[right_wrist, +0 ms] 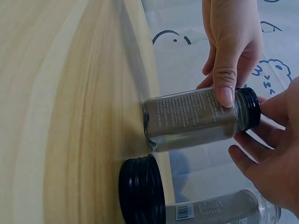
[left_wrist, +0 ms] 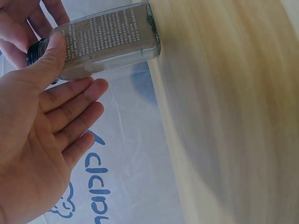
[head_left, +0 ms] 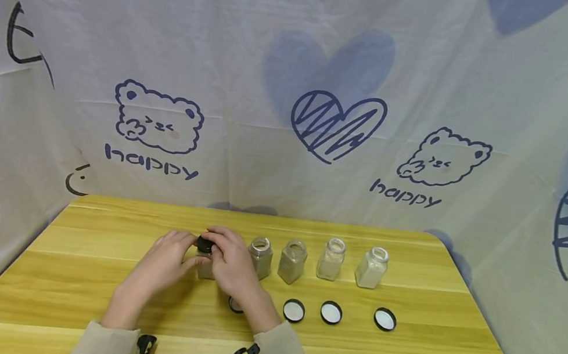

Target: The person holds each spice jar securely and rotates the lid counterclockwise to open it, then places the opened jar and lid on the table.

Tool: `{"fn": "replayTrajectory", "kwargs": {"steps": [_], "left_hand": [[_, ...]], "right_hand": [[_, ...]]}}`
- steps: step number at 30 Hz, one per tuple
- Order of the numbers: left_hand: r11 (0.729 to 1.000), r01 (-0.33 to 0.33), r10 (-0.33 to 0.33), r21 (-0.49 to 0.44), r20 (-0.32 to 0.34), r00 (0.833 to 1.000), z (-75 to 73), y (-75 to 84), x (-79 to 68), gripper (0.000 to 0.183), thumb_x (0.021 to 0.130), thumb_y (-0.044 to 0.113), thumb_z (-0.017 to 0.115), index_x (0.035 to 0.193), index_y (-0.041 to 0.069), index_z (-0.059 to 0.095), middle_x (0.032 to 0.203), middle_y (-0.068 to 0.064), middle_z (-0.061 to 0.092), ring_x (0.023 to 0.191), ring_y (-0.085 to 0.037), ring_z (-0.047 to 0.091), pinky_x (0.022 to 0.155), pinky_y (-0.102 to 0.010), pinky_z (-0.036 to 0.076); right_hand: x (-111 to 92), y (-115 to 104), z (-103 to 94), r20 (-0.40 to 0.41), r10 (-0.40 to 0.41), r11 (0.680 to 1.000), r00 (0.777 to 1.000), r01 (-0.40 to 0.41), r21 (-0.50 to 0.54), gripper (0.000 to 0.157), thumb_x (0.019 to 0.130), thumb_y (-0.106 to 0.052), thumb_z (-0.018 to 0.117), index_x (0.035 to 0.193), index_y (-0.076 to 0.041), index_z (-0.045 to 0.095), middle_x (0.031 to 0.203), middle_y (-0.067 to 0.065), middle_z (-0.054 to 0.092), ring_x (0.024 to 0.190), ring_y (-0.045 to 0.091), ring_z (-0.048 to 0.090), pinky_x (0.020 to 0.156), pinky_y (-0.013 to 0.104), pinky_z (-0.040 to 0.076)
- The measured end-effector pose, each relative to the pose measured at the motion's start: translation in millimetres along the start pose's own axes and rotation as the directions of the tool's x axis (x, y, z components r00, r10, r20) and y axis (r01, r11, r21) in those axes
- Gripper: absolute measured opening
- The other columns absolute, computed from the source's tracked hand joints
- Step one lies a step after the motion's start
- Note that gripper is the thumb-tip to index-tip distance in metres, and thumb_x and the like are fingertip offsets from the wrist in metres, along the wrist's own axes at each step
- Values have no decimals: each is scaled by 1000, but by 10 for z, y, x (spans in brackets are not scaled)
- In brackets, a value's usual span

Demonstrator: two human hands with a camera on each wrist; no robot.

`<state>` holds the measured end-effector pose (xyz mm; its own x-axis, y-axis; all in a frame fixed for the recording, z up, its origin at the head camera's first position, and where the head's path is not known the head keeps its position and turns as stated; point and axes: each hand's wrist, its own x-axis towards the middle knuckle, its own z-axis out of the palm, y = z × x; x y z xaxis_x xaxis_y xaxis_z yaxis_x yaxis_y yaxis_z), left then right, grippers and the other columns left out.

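Observation:
A square glass jar (head_left: 205,271) of brownish powder stands at the left of a row, with printed text on its side in the left wrist view. My left hand (head_left: 161,262) holds it near the neck, thumb flat on the upper side and the other fingers behind. On top sits a black lid (right_wrist: 251,108), which my right hand (head_left: 234,265) grips between thumb and fingers. In the head view the hands cover much of the jar's upper part. The jar's base rests at the wooden tabletop (left_wrist: 224,107).
Several lidless jars stand to the right: two brownish ones (head_left: 261,262) (head_left: 292,264), a paler one (head_left: 330,264) and a whitish one (head_left: 371,271). In front lie black lids with pale insides (head_left: 294,311) (head_left: 331,312) (head_left: 384,319); another (head_left: 235,305) is partly behind my right forearm.

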<state>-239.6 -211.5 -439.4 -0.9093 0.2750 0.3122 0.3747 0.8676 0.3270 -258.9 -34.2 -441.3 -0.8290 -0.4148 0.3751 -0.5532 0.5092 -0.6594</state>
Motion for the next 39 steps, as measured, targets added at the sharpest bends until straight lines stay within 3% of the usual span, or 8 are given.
{"fn": "replayTrajectory", "kwargs": {"steps": [5,10,18,21,27,32,39], "left_hand": [[1000,10,-10,3,11,1000,-1,-9,0,43,95,23,78,123,-8,67,122,-23,69,122,-46,59,107,-63,44],[1000,8,-8,8,12,1000,-7,-6,2,42,95,22,77,124,-8,67,123,-23,69,122,-45,59,108,-62,44],[1000,6,-6,5,8,1000,-10,14,4,41,94,26,79,118,-6,70,117,-22,70,119,-45,61,105,-62,46],[1000,9,-9,9,11,1000,-10,16,4,41,94,25,79,119,-6,69,118,-22,70,120,-45,60,106,-62,46],[1000,16,-17,17,21,1000,-18,13,2,43,95,21,78,124,-8,66,124,-24,69,124,-45,58,109,-62,44],[1000,30,-30,5,37,999,-19,2,2,42,95,18,77,127,-8,66,126,-24,68,125,-45,57,110,-62,43],[1000,25,-25,2,29,999,-12,-4,4,42,95,18,78,125,-9,66,126,-24,68,125,-45,57,110,-62,43]], "right_hand": [[-23,9,6,-4,13,998,1000,-13,60,33,108,-19,57,137,-8,66,151,4,54,142,23,48,116,43,44],[-30,18,22,-39,-3,999,999,5,50,28,106,-20,62,131,-10,70,143,6,58,136,23,52,112,41,47],[-7,-2,-2,14,-5,1000,1000,6,0,34,107,-4,49,132,-12,71,150,-1,58,140,22,50,116,43,43],[-17,-8,-15,22,-1,1000,1000,1,10,33,108,-8,48,134,-12,69,154,-2,54,142,22,49,116,43,43],[-44,-15,-16,-26,-7,999,1000,8,54,31,107,-23,59,134,-10,68,151,4,54,141,25,48,113,42,47],[-42,-11,-5,-48,-5,1000,999,6,17,32,103,-23,68,132,-11,70,143,7,57,136,25,52,111,40,49],[-34,0,-1,-40,-22,999,999,21,-26,31,102,-21,69,132,-11,70,141,6,59,134,24,53,111,39,49]]}}
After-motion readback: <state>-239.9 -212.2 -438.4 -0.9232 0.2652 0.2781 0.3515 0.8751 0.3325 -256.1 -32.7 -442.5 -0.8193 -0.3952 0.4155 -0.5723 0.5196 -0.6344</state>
